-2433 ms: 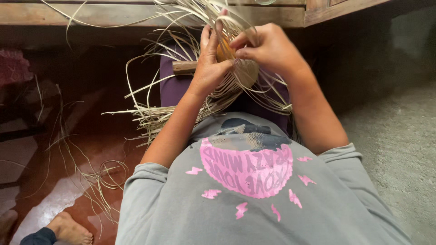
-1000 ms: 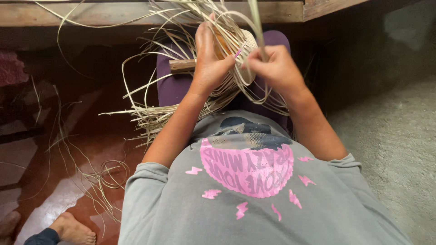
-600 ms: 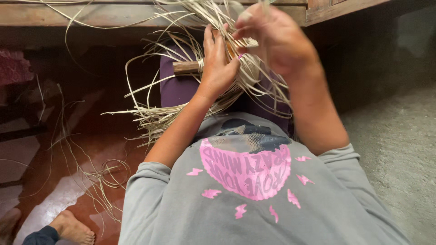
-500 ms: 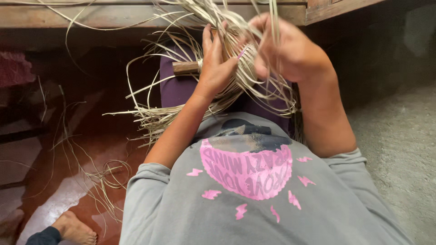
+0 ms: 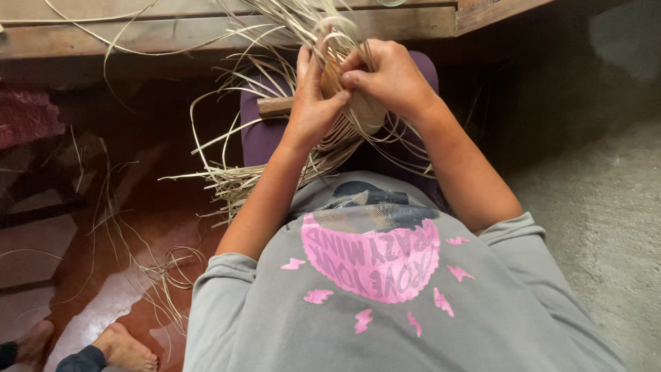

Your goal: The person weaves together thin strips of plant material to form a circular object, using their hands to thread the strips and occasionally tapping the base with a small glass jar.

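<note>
Soft daylight, glossy floor glare, sharp

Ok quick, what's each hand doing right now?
Left hand: closed on the woven piece.
Right hand: pinching a straw strand at the woven piece.
</note>
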